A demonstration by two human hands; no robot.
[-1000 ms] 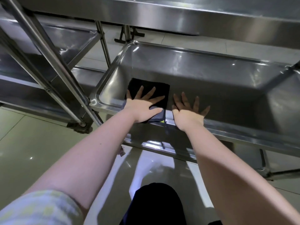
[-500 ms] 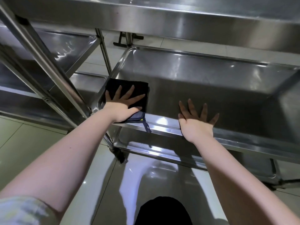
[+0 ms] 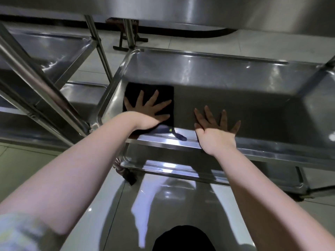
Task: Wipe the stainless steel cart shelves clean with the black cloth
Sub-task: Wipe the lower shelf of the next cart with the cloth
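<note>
The black cloth [image 3: 164, 91] lies folded flat on the middle shelf [image 3: 226, 77] of the stainless steel cart, near the shelf's left end. My left hand [image 3: 148, 109] presses on the cloth with fingers spread and straight. A small cloth tag hangs over the shelf's front rim. My right hand [image 3: 215, 129] rests flat on the bare shelf to the right of the cloth, fingers spread, holding nothing. The cart's top shelf [image 3: 181, 9] overhangs above, and the bottom shelf [image 3: 181, 169] shows below the front rim.
A second steel cart [image 3: 54, 51] stands close on the left, its slanted uprights [image 3: 36, 78] beside the shelf's left corner. A caster [image 3: 129, 176] sits under that corner. Glossy tiled floor [image 3: 27, 169] lies below, and a dark trouser leg [image 3: 183, 238] shows at the bottom edge.
My left hand slid the cloth left to the shelf's corner, then slightly back right and further in. My right hand stayed flat on the shelf near the front rim.
</note>
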